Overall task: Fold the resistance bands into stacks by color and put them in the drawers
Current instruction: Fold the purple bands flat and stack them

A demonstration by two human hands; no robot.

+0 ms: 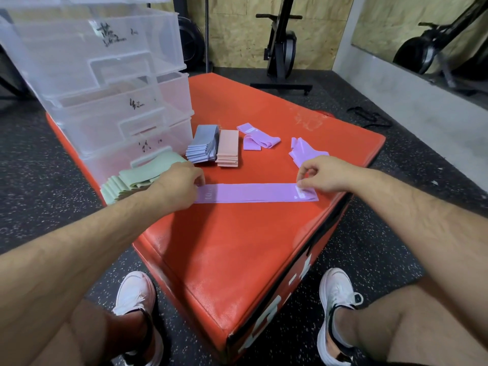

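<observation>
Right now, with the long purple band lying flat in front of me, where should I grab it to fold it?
Probably take the purple band by its right short end, at the white label, pinched from above, as the right hand does. It lies flat and straight on the red box, so only the ends lift easily; the left hand holds the other end.

Top drawer [79, 48]: handwritten black character "蓝", smaller scribble beside it unreadable. Middle drawer [105, 114]: handwritten mark, too blurred to read. Bottom drawer [111, 157]: handwritten mark, unreadable. Purple band [250, 192]: faint printed "10" near left end; white tag [303, 194] at right end, print illegible. Red box [224, 247]: large white characters on side, cropped, unreadable.
</observation>
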